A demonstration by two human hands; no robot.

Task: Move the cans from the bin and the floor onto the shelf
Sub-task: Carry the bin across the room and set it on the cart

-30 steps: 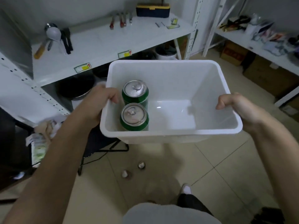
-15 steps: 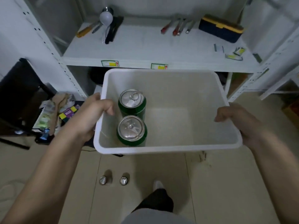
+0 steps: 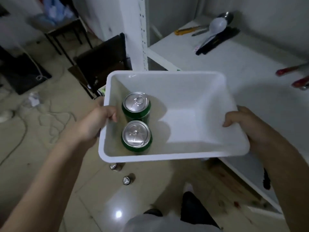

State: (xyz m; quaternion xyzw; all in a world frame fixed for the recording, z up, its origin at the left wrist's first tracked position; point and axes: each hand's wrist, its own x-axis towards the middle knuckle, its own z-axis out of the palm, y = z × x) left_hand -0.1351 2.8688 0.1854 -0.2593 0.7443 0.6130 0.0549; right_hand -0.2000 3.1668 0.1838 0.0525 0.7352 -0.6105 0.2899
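Observation:
I hold a white plastic bin (image 3: 192, 81) in the air in front of me. My left hand (image 3: 97, 123) grips its left rim and my right hand (image 3: 242, 124) grips its right rim. Two green cans stand upright against the bin's left wall: one farther (image 3: 136, 104), one nearer (image 3: 136, 135). Two more cans stand on the tiled floor below the bin, one (image 3: 113, 166) partly hidden by its rim, the other (image 3: 126, 180) a little nearer. The white shelf (image 3: 234, 64) lies to the right, behind the bin.
Ladles and utensils (image 3: 215, 30) lie at the back of the shelf, red-handled tools (image 3: 294, 76) at its right. A white shelf post (image 3: 142, 39) rises behind the bin. A dark chair (image 3: 103, 64), cables and litter are on the floor at the left.
My view has swung to the left: the shelf now lies at the right instead of straight ahead. The bin stays in both hands, cans unmoved inside it.

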